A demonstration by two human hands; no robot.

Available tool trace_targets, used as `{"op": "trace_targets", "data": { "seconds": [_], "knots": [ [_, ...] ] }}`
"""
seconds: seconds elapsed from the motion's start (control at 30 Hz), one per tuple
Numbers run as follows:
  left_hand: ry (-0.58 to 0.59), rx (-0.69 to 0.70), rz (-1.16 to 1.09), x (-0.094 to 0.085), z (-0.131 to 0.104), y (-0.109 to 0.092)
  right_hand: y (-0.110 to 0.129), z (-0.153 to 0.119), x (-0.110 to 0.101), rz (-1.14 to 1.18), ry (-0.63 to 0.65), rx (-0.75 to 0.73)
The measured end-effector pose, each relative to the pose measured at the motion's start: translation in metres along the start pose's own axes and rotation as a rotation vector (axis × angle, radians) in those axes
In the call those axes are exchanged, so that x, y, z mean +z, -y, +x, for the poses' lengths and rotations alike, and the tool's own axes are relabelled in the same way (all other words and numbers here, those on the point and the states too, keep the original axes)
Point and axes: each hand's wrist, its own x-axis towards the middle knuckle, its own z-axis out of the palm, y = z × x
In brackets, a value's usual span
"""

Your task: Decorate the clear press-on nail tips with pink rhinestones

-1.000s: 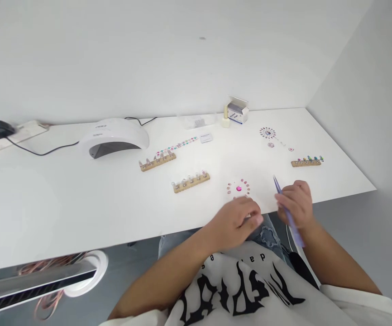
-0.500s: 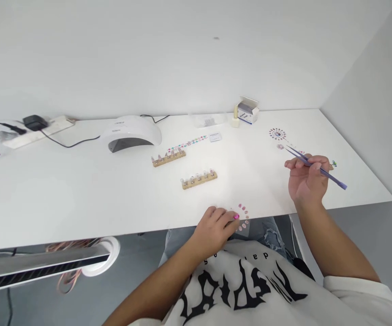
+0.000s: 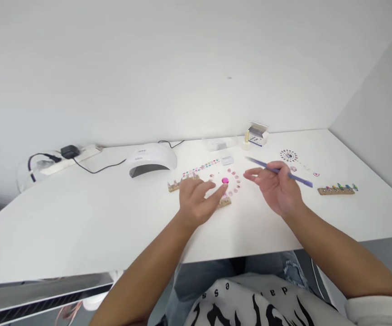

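Over the table, my left hand (image 3: 196,203) is closed on a clear nail-art display wheel with a ring of small pink nail-shaped pieces and a bright pink centre (image 3: 225,180). My thumb lies against that centre. To its right, my right hand (image 3: 280,188) holds purple tweezers (image 3: 301,181) across the fingers, their thin tips pointing left towards the wheel. Behind my left hand are two wooden strips with nail tips: the rear strip (image 3: 174,186) and the front strip (image 3: 225,203), both partly hidden.
Another wooden strip (image 3: 336,191) with colourful nail tips lies at right, near a second display wheel (image 3: 289,155). Farther back are a white nail lamp (image 3: 153,156), a gem strip (image 3: 203,167), a small card (image 3: 227,160), a bottle (image 3: 246,142), an alcohol pad box (image 3: 258,134) and a power strip (image 3: 77,159).
My left hand has lifted the wheel from the table's front edge to above the front wooden strip. The tweezers, in my right hand, have come left towards it. The view has shifted.
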Motion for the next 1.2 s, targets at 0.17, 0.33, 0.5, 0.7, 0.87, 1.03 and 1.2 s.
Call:
{"op": "trace_targets", "data": {
  "seconds": [0.17, 0.33, 0.5, 0.7, 0.87, 1.03, 1.2],
  "knots": [
    [0.081, 0.081, -0.031, 0.018, -0.008, 0.008, -0.023, 0.008, 0.025, 0.114, 0.086, 0.014],
    [0.08, 0.191, -0.174, 0.009, -0.008, 0.008, -0.04, 0.016, 0.032, 0.175, 0.057, -0.019],
    [-0.015, -0.317, -0.628, 0.004, -0.006, 0.012, -0.047, 0.012, 0.028, 0.149, 0.059, -0.058],
    [0.317, -1.084, -1.232, 0.0, 0.008, 0.011, -0.047, 0.005, 0.028, 0.051, 0.234, -0.215],
    [0.568, -1.302, -1.418, -0.006, 0.021, 0.002, -0.052, 0.003, 0.03, 0.015, 0.298, -0.261],
    [0.621, -1.366, -1.326, -0.008, 0.025, -0.002, -0.052, 0.004, 0.032, -0.007, 0.165, -0.349],
    [0.522, -1.377, -1.316, -0.007, 0.025, -0.001, -0.051, 0.005, 0.023, -0.004, 0.028, -0.32]
  ]
}}
